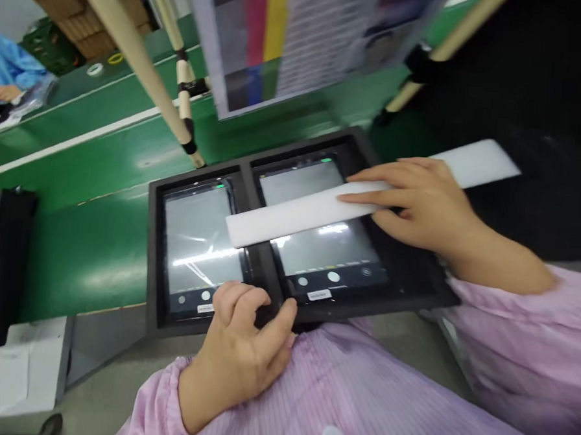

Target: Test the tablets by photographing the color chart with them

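A black foam tray [152, 262] with separate compartments lies in front of me. Two tablets sit in it, a left tablet [202, 229] and a right tablet [302, 176], both with lit grey screens and round on-screen buttons. My right hand [422, 205] grips a long white foam strip [295, 214], fingers over its top and thumb below. The strip slants across the right tablet, and its left end reaches the left tablet's edge. At the tray's front rim, my left hand [239, 345] has its fingers bent over the edge near the divider.
A colour test chart [261, 41] hangs behind the tray, between beige pipe posts [138, 60]. The green bench [99, 246] runs to the left, with another black tray [6, 261] there. White boxes [24, 372] stand lower left. A co-worker's blue sleeve [11, 60] shows far left.
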Available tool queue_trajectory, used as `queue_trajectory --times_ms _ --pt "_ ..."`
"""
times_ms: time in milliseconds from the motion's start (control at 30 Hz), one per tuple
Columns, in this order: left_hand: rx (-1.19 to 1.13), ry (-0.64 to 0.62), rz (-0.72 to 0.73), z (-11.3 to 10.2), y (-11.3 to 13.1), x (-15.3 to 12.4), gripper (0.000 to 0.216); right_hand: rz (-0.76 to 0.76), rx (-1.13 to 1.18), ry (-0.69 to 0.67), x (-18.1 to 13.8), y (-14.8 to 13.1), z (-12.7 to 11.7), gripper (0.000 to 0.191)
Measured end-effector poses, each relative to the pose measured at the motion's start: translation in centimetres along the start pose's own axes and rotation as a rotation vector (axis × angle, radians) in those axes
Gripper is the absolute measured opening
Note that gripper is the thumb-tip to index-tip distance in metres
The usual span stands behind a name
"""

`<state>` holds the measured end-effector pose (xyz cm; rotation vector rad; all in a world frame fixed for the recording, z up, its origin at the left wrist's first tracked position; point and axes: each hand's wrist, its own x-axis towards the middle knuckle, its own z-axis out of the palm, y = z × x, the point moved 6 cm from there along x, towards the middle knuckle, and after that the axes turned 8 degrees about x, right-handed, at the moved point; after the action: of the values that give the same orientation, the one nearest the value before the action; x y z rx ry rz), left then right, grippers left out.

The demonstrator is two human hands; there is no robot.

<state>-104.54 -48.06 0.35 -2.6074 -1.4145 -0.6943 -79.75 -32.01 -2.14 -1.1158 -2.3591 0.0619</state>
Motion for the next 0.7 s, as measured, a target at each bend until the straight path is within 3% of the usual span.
queue_trajectory --times_ms 167,300,467,700 --pt "0.031 -0.121 0.116 3.2 3.2 4.0 0.035 0.084 0.119 0.009 0.1 0.2 -0.2 0.045" --pt "0.105 -0.152 0.131 4.5 4.0 5.1 0.033 0.11 0.184 0.023 0.0 0.4 -0.2 0.046" --pt "0.06 -0.126 0.113 2.0 2.1 3.6 0.034 0.116 0.198 0.021 0.0 0.3 -0.1 0.049" --pt "0.201 -0.071 -0.031 -1.2 -2.2 -2.8 0.026 0.078 0.161 -0.058 -0.9 0.1 -1.2 0.043"
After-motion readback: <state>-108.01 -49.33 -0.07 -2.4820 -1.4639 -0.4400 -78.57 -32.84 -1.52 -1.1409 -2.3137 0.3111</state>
